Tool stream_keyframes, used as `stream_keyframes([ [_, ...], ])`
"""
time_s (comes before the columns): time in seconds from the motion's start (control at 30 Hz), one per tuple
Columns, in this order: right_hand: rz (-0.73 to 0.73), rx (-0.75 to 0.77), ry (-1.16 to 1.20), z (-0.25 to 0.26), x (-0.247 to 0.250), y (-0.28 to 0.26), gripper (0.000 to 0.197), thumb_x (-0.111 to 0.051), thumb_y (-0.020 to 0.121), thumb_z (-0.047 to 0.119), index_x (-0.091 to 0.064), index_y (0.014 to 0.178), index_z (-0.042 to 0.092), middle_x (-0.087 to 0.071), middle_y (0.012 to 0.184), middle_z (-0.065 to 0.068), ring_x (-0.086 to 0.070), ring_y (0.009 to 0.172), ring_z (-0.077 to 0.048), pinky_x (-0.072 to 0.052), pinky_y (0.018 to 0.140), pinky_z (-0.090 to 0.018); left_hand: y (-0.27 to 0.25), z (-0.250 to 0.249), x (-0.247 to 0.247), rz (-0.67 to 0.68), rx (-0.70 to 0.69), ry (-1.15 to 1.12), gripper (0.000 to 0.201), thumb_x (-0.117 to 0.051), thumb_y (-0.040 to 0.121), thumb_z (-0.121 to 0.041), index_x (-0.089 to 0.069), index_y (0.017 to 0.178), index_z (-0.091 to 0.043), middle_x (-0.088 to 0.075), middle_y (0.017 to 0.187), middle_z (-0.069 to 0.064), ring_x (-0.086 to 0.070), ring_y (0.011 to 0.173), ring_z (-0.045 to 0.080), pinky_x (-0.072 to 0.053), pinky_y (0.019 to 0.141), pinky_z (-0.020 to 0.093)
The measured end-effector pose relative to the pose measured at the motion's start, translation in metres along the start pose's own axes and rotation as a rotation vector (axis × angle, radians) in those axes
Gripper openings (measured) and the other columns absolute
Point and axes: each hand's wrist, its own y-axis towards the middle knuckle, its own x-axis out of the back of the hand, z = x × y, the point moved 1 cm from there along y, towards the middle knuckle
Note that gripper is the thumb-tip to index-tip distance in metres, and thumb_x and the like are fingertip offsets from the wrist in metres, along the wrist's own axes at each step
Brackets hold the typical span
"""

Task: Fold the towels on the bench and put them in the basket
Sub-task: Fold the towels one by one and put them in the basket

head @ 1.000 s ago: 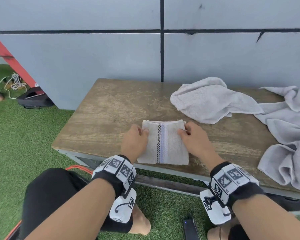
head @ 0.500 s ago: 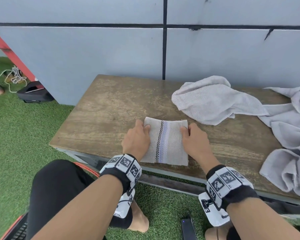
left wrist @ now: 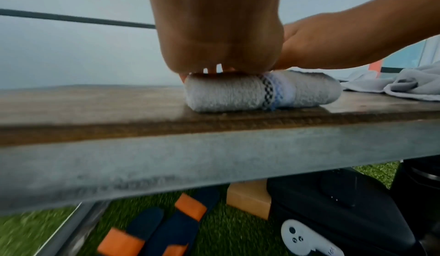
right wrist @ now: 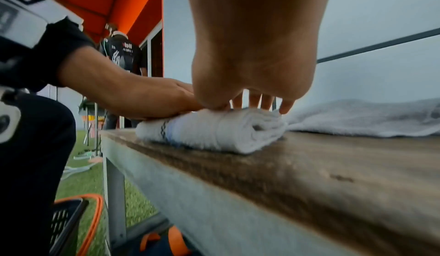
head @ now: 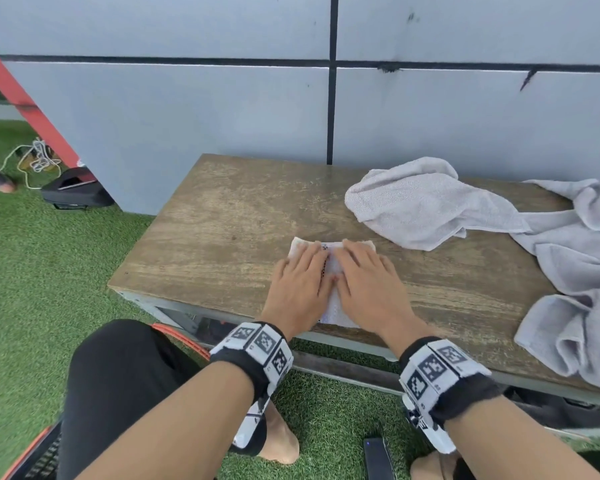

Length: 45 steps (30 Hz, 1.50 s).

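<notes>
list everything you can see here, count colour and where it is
folded towel: 1, white with a checked and blue stripe, near front edge of the bench, under both hands
loose towels: at least 2, pale grey, crumpled on the bench's right part
bench: 1, brown wood top on a grey frame, against the wall
wall: pale grey panels with dark seams, behind the bench
basket: 1, black mesh with an orange rim, on the grass by the person's left leg
sandals: 2, navy and orange, under the bench
grass: green turf, all around
left hand: flat, pressing the towel
right hand: flat, pressing the towel
wrist bands: 2, black and white markers
</notes>
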Motion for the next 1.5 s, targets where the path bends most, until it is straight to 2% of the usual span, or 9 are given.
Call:
stream_keyframes([
  [0.1,0.122,-0.076,0.029,-0.007,-0.016,-0.004,0.056,-0.015,0.106,0.044,-0.009,0.16,0.031,0.003,0.169,0.011,0.006,0.155,-0.009,-0.007,0.125,-0.052,-0.004,0.005,-0.011,0.124,0.051,0.021,0.061,-0.012,0.106,-0.053,0.0,0.161,-0.03,0.01,0.167,-0.014,0.015,0.152,0.004,0.001,0.123,0.047],
  [0.3,0.167,-0.124,-0.03,-0.002,-0.014,-0.001,0.059,-0.011,0.105,0.045,-0.001,0.161,0.031,0.009,0.168,0.01,0.011,0.154,-0.01,-0.002,0.124,-0.056,-0.001,0.008,-0.007,0.14,0.058,0.058,0.061,-0.01,0.105,-0.055,0.003,0.16,-0.032,0.012,0.167,-0.015,0.018,0.151,0.004,0.001,0.125,0.051],
  [0.43,0.182,-0.157,-0.206,0.004,0.0,0.002,0.068,-0.013,0.1,0.055,-0.01,0.161,0.023,-0.019,0.164,-0.007,-0.015,0.15,-0.026,-0.019,0.118,-0.057,0.013,0.018,0.002,0.182,0.064,0.183,0.062,-0.01,0.103,-0.059,0.005,0.159,-0.037,0.018,0.166,-0.008,0.021,0.152,0.018,0.002,0.123,0.058],
  [0.63,0.139,-0.318,-0.323,0.014,0.016,-0.028,0.081,-0.02,0.093,0.073,-0.047,0.13,0.006,-0.052,0.12,-0.018,-0.052,0.107,-0.033,-0.041,0.098,-0.048,0.025,0.015,0.024,0.032,0.119,0.19,0.06,-0.027,0.107,-0.039,-0.007,0.16,-0.02,0.013,0.168,0.003,0.015,0.154,0.025,-0.009,0.124,0.056],
  [0.87,0.175,-0.05,-0.042,0.001,-0.009,-0.036,0.061,-0.01,0.105,0.05,-0.001,0.161,0.028,0.008,0.169,0.009,0.0,0.156,-0.02,-0.005,0.126,-0.049,0.003,-0.004,-0.017,0.041,0.168,0.074,0.06,-0.015,0.107,-0.046,-0.004,0.161,-0.022,0.003,0.169,-0.002,0.009,0.155,0.018,0.004,0.124,0.049],
  [1.03,0.156,-0.107,0.023,0.001,-0.012,-0.041,0.063,-0.013,0.105,0.052,0.004,0.161,0.029,0.012,0.168,0.014,0.001,0.156,-0.02,-0.006,0.126,-0.047,-0.006,0.019,-0.009,0.028,0.269,0.0,0.059,-0.012,0.104,-0.054,0.001,0.159,-0.037,0.012,0.168,-0.007,0.016,0.154,0.019,0.004,0.125,0.05],
  [1.17,0.174,-0.116,0.028,0.005,-0.01,-0.038,0.064,-0.016,0.105,0.051,0.001,0.161,0.026,0.008,0.169,0.011,-0.003,0.155,-0.023,-0.008,0.126,-0.046,-0.016,0.021,-0.009,-0.033,0.528,-0.065,0.086,-0.018,0.098,-0.068,0.011,0.159,-0.014,0.009,0.168,0.011,0.009,0.155,0.024,0.005,0.126,0.044],
  [1.37,0.199,-0.125,-0.004,0.013,0.006,-0.033,0.063,-0.027,0.103,0.047,-0.019,0.158,0.016,-0.015,0.164,0.003,-0.029,0.139,-0.027,-0.036,0.113,-0.044,-0.019,0.009,0.004,-0.035,0.58,0.01,0.089,-0.03,0.096,-0.07,-0.026,0.152,-0.001,-0.015,0.164,0.021,-0.011,0.153,0.034,-0.013,0.123,0.049],
  [1.5,0.161,-0.121,-0.007,0.017,0.014,-0.034,0.044,-0.036,0.099,0.044,-0.046,0.131,0.016,-0.037,0.141,0.002,-0.039,0.118,-0.024,-0.05,0.092,-0.041,-0.017,0.009,0.014,-0.037,0.529,-0.038,0.057,-0.058,0.089,-0.058,-0.056,0.113,-0.006,-0.048,0.127,0.01,-0.043,0.125,0.029,-0.039,0.106,0.045],
])
